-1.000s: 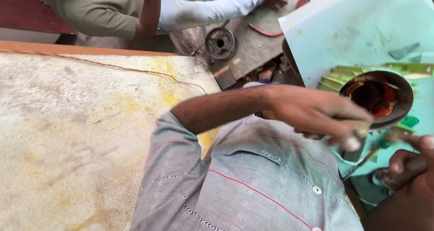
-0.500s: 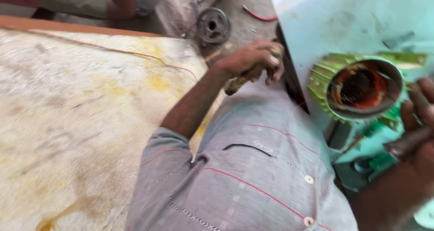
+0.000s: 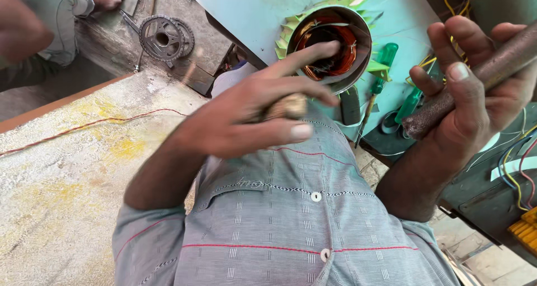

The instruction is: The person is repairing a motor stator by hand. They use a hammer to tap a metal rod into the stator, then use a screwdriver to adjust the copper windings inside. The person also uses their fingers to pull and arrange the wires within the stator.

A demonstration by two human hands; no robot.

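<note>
Left hand [image 3: 251,118], head view: fingers curled around a small rounded tan wooden handle [image 3: 286,106], held above the grey striped shirt [image 3: 291,219]. Right hand [image 3: 475,90]: clenched on a rough brown metal rod [image 3: 470,90] angled upward. Between them, on the pale blue sheet [image 3: 251,6]: round motor stator with copper windings [image 3: 327,45]. Just beside it, green-handled screwdriver [image 3: 377,81]. Upper left: grey chain sprocket [image 3: 162,38].

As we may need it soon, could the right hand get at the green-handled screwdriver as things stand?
Probably not to grasp it: the right hand is wrapped around a rusty rod, though nothing blocks the way to the green-handled screwdriver.
</note>
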